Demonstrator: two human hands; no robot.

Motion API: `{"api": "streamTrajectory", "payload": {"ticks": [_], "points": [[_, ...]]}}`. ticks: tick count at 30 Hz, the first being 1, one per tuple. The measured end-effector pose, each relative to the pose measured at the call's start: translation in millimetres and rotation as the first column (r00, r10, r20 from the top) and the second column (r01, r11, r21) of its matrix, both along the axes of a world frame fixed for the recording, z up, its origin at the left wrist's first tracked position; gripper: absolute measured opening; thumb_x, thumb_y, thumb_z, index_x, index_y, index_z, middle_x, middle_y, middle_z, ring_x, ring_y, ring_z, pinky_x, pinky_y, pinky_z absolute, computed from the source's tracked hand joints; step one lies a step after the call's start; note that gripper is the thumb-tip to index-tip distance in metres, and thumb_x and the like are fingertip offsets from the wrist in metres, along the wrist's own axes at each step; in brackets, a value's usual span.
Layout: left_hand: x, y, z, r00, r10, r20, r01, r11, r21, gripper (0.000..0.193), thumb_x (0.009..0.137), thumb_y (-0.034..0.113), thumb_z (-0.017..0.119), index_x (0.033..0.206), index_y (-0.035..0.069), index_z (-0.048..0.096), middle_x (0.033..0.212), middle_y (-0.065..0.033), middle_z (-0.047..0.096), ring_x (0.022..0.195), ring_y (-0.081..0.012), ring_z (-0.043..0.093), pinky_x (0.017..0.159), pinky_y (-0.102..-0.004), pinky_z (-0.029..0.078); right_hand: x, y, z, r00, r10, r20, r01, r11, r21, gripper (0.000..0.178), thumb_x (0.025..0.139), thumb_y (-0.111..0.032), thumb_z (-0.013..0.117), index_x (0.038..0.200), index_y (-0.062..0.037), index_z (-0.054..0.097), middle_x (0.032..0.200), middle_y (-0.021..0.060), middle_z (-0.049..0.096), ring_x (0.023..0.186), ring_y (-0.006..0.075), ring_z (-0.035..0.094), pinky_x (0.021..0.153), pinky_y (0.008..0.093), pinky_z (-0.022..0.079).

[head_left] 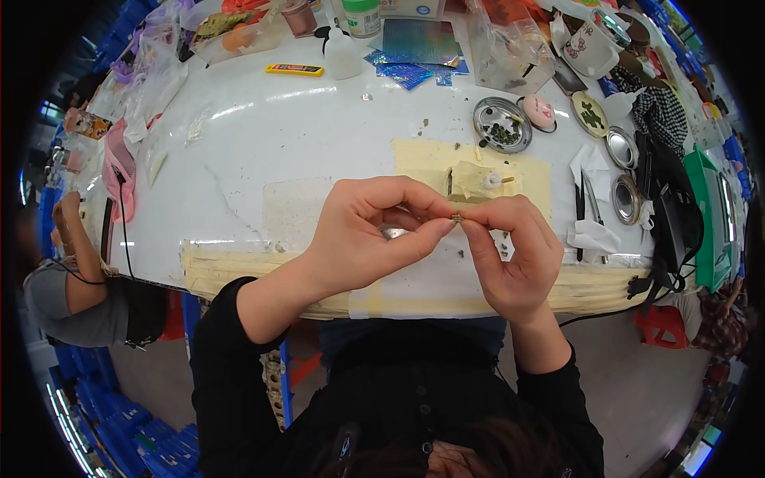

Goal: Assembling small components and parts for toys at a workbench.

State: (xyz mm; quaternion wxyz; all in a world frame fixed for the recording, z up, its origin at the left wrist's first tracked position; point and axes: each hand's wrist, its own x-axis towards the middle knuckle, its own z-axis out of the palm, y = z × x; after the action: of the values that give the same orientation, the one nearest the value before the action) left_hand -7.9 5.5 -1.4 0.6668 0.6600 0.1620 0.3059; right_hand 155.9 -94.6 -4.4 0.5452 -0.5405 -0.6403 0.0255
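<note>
My left hand [351, 235] and my right hand [516, 259] meet above the front of the table. Both pinch a tiny gold-coloured piece [457, 217] between thumb and forefinger; its exact kind is too small to tell. Something silvery and shiny [392, 233] shows in the gap of my left hand, and I cannot tell whether it is held there. Just beyond the fingertips stands a block wrapped in cream tape [472, 182], with a white stub sticking out. A few small dark bits [504, 245] lie beside my right thumb.
Right of the block sit a round metal dish [502, 125] of dark bits, a pink oval case [539, 112], tweezers [593, 197] and metal lids [626, 199]. A white squeeze bottle [342, 54] and blue glittery sheets [410, 73] stand farther back. Another person's arm [76, 255] rests at the left edge.
</note>
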Motion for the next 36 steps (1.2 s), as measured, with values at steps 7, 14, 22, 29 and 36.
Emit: {"api": "streamTrajectory", "payload": {"ticks": [7, 14, 22, 29, 36], "points": [[0.5, -0.1, 1.3, 0.991, 0.136, 0.011, -0.126, 0.885, 0.448, 0.018, 0.078, -0.007, 0.07, 0.094, -0.002, 0.069, 0.085, -0.0097, 0.07, 0.074, -0.0123, 0.066, 0.066, -0.0231, 0.052, -0.5, 0.3, 0.9, 1.0, 0.002, 0.001, -0.002, 1.0, -0.003, 0.017, 0.074, 0.006, 0.074, 0.088, -0.0006, 0.067, 0.08, 0.0088, 0.065, 0.069, 0.0219, 0.062, 0.059, 0.0302, 0.049], [2.2, 2.6, -0.8, 0.984, 0.16, 0.076, -0.174, 0.794, 0.582, 0.02, 0.074, -0.008, 0.072, 0.093, -0.001, 0.069, 0.082, -0.0097, 0.069, 0.07, -0.0138, 0.066, 0.062, -0.024, 0.051, 0.9, 0.8, 0.3, 1.0, -0.01, -0.006, 0.01, 0.999, 0.033, 0.014, 0.077, 0.006, 0.072, 0.088, 0.0004, 0.067, 0.079, 0.009, 0.065, 0.067, 0.0206, 0.061, 0.058, 0.0288, 0.048], [3.6, 3.3, -0.8, 0.978, 0.177, 0.11, -0.205, 0.73, 0.652, 0.021, 0.072, -0.008, 0.073, 0.092, 0.0, 0.07, 0.079, -0.0094, 0.069, 0.067, -0.0154, 0.066, 0.06, -0.0244, 0.051, 2.0, -1.5, 1.5, 0.989, -0.007, -0.148, 0.002, 0.999, -0.039, 0.009, 0.079, 0.003, 0.071, 0.087, 0.002, 0.066, 0.076, 0.0084, 0.064, 0.063, 0.0172, 0.059, 0.057, 0.0251, 0.046], [4.1, 3.6, -1.2, 0.977, 0.18, 0.111, -0.207, 0.706, 0.677, 0.022, 0.071, -0.009, 0.073, 0.091, 0.0, 0.069, 0.077, -0.0093, 0.068, 0.066, -0.0162, 0.066, 0.059, -0.0245, 0.05, 0.7, -1.2, 2.2, 0.991, 0.034, -0.127, -0.041, 0.998, -0.051, 0.011, 0.076, 0.005, 0.072, 0.084, 0.0024, 0.066, 0.076, 0.0091, 0.065, 0.063, 0.0176, 0.06, 0.056, 0.0263, 0.047], [3.9, 3.8, -2.4, 0.978, 0.166, 0.129, -0.209, 0.68, 0.702, 0.023, 0.07, -0.009, 0.073, 0.091, -0.002, 0.069, 0.078, -0.0097, 0.069, 0.067, -0.0174, 0.066, 0.059, -0.0254, 0.05, -0.2, -0.6, 1.4, 0.99, 0.036, -0.137, -0.046, 0.997, -0.067, 0.01, 0.077, 0.005, 0.071, 0.084, 0.0023, 0.065, 0.075, 0.0083, 0.064, 0.063, 0.0169, 0.06, 0.056, 0.0264, 0.047]]}}
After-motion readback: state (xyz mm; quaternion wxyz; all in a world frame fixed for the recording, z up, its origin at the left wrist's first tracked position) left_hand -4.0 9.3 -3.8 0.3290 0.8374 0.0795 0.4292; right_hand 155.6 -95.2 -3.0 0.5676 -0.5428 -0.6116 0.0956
